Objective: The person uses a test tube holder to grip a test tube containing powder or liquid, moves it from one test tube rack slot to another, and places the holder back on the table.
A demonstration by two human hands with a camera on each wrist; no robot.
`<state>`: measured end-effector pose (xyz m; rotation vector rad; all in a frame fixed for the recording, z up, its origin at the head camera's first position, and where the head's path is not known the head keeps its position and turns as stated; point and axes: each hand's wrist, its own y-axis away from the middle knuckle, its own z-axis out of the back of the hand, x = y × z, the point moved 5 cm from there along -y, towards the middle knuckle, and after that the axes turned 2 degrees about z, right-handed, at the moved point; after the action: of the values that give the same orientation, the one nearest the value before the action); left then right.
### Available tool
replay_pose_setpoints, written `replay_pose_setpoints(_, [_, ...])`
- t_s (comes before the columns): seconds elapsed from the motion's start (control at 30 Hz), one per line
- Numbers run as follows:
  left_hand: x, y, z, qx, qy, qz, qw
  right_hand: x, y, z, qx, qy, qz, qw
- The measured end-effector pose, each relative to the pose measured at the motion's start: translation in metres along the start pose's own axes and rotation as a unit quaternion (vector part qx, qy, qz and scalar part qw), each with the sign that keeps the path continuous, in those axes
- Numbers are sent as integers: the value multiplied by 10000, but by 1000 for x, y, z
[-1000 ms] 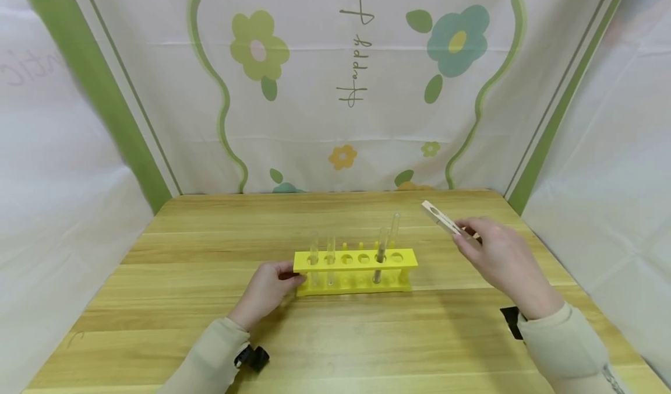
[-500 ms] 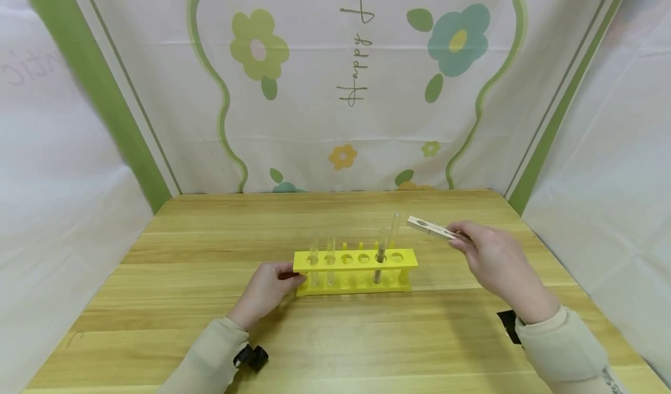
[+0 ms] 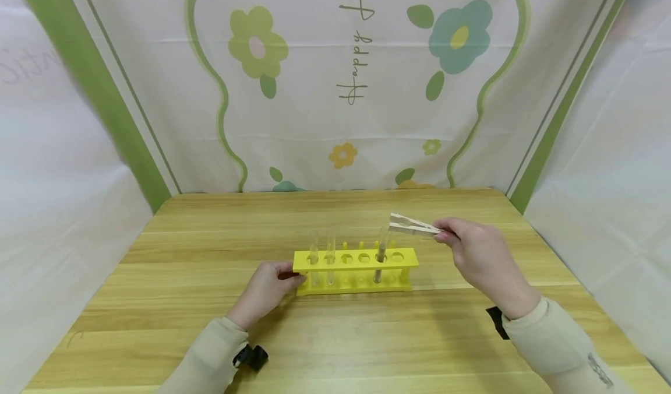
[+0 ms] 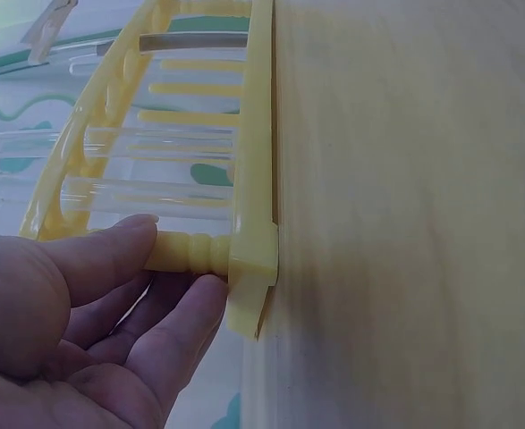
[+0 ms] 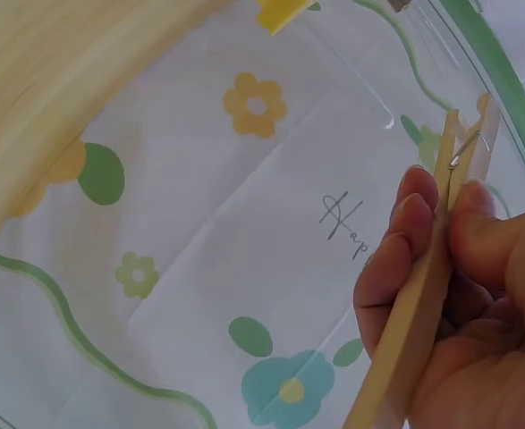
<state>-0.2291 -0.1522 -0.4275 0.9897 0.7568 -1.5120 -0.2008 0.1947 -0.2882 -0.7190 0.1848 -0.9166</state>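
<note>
A yellow test tube rack (image 3: 355, 267) stands upright on the table. My left hand (image 3: 264, 295) grips its left end post (image 4: 186, 252) between thumb and fingers. Two clear test tubes (image 3: 331, 245) stand in its left holes. One test tube with dark contents (image 3: 381, 253) stands toward the right. Behind it another clear tube is on a rear peg, partly hidden. My right hand (image 3: 482, 260) pinches a wooden test tube clamp (image 3: 411, 225) between thumb and fingers. The clamp's prongs are spread apart, their tips overlapping the top of the rear tube in the head view.
The wooden tabletop (image 3: 335, 347) extends around the rack. A white printed cloth (image 3: 309, 108) hangs at the table's back edge, with white sheets on both sides. Bare yellow pegs (image 3: 360, 246) rise along the rack's rear side.
My right hand has moved left and turned the clamp nearly level, bringing its tips to the rear tube. The clamp's prongs have spread wider. The left hand and rack have stayed put.
</note>
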Motion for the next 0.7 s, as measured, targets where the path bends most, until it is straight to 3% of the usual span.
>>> replay_pose_setpoints(0.7, [-1, -1, 1, 0, -153, -42, 9999, 4, -12, -16, 211, -163, 40, 9996])
